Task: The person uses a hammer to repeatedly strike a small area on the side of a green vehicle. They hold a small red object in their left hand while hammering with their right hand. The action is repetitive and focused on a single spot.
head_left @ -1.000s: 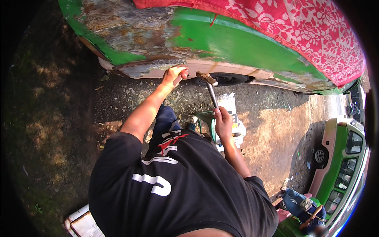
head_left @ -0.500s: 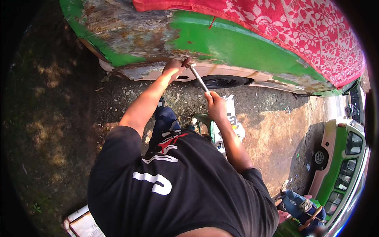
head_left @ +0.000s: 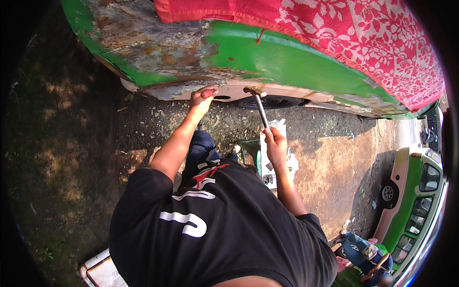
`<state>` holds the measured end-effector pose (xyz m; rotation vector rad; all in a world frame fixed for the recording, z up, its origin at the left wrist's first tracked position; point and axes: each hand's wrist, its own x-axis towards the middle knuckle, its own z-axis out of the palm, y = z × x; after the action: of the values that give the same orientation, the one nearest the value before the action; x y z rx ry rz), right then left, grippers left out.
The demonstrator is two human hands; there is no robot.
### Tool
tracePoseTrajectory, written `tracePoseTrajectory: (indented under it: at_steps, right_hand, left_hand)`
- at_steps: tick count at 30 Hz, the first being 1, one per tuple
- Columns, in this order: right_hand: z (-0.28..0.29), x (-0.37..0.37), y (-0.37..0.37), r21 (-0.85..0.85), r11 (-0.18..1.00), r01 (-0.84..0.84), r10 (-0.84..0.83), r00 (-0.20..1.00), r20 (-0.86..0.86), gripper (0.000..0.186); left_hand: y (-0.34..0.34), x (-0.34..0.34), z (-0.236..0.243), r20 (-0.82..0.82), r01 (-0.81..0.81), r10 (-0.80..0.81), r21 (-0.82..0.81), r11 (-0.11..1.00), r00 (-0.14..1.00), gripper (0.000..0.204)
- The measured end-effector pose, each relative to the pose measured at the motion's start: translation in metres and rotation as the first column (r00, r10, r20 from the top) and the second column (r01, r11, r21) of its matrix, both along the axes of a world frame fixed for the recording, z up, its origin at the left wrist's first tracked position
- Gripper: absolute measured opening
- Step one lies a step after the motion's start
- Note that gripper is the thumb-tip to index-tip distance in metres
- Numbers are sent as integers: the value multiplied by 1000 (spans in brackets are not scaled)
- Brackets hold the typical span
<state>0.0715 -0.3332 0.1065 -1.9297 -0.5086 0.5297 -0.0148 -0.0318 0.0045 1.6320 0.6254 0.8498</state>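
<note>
My right hand (head_left: 276,142) is wrapped around the handle of a hammer (head_left: 260,109). The hammer's head is up by the pale lower panel of a green vehicle (head_left: 287,60), in front of the wheel, and stands apart from my left hand. My left hand (head_left: 202,97) is closed close to the vehicle's lower edge. A reddish rounded end shows at its fingers, but I cannot make out what it is. Above this hand the vehicle's side has a large bare, rusty patch (head_left: 153,43) with ragged green paint around it.
A red and white floral cloth (head_left: 344,43) drapes over the vehicle. Below my right hand are a green stool-like object (head_left: 251,149) and white packaging (head_left: 279,129). A green and pink van (head_left: 411,201) stands at right, with another person (head_left: 366,253) near it. A white panel (head_left: 103,270) lies at lower left.
The hammer has swung right, its head moving away from beside my left hand. My right hand has shifted right and down; my left hand has dropped slightly left and lower.
</note>
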Motion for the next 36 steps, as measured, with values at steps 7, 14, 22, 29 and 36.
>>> tracePoseTrajectory:
  at_steps: [7, 14, 22, 29, 36]
  right_hand:
    - [-6, -2, -1, -22, 1000, -14, 13, 1000, -15, 29]
    - [2, -4, 1, 0, 1000, -22, 22, 999, -30, 29]
    - [26, -14, 5, -9, 993, -117, 117, 979, 170, 26]
    - [25, -20, 40, -189, 948, -254, 313, 848, 427, 21]
    - [19, -22, 29, 83, 986, -146, 131, 978, 163, 22]
  left_hand:
    - [-9, -2, 28, -140, 57, -29, 202, 978, 990, 15]
    - [-6, -2, 29, -148, 144, -100, 327, 934, 984, 13]
    - [-8, 0, 26, -142, 205, -170, 284, 936, 975, 16]
    - [12, 10, 20, 24, 316, -322, -276, 908, 946, 8]
    - [10, 5, 6, -97, 204, -206, -36, 978, 974, 18]
